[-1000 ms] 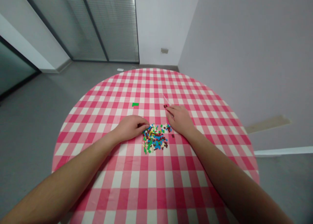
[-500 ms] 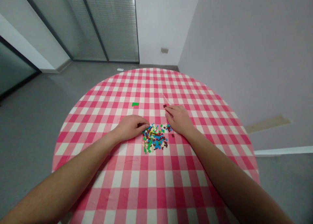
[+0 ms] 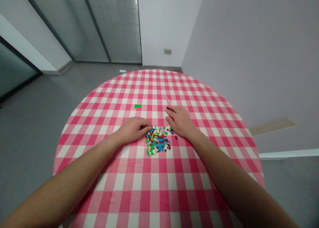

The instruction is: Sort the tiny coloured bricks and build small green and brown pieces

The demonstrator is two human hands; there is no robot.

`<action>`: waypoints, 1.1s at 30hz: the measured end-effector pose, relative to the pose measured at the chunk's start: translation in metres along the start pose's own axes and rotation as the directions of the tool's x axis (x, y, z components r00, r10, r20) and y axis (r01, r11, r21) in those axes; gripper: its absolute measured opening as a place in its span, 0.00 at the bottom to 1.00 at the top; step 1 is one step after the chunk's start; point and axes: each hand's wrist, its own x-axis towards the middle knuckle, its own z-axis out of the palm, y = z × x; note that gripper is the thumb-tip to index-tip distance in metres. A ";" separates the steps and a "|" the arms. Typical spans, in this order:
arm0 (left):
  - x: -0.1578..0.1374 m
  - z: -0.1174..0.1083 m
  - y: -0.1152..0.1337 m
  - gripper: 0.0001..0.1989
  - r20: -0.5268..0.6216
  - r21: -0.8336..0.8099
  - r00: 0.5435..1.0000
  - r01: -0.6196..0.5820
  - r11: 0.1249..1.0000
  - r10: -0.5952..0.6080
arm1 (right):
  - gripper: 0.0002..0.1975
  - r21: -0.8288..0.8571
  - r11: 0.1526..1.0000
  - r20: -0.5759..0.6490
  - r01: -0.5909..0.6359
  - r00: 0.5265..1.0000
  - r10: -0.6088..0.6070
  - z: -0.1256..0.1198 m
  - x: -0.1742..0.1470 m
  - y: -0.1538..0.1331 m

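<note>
A heap of small toy building bricks (image 3: 157, 143) in blue, green, brown, yellow and cream lies on the table. At its upper left edge rests my left hand (image 3: 133, 129), thumb and fingertips close together; what is between them, if anything, is too small to make out. My right hand (image 3: 182, 122) lies palm down to the upper right of the heap, fingers extended and apart. Its fingertips touch a small dark brown piece (image 3: 167, 107) and partly cover it. Another brown brick (image 3: 176, 138) sits just below this hand.
A flat green piece (image 3: 138, 106) lies beyond my left hand. The round table has a pink-and-white checked tablecloth (image 3: 139, 201). A thin clear strip (image 3: 169, 99) lies past my right hand. A wall (image 3: 249, 55) stands close on the right.
My right hand has shifted slightly left and away from me, so its fingers now cover more of the brown piece. My left hand has stayed in place.
</note>
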 end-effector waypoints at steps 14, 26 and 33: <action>0.000 0.000 0.000 0.13 0.006 0.008 1.000 0.004 1.000 -0.004 | 0.24 -0.027 0.998 0.042 -0.049 0.998 0.050 0.000 0.002 -0.001; 0.000 0.000 0.000 0.12 -0.003 0.001 1.000 0.008 1.000 -0.008 | 0.24 -0.006 0.998 0.023 -0.063 0.998 0.063 0.001 0.003 -0.001; 0.000 0.001 0.000 0.12 -0.011 -0.004 1.000 0.004 1.000 -0.004 | 0.12 0.222 0.964 -0.080 -0.145 0.983 0.166 -0.014 -0.006 -0.004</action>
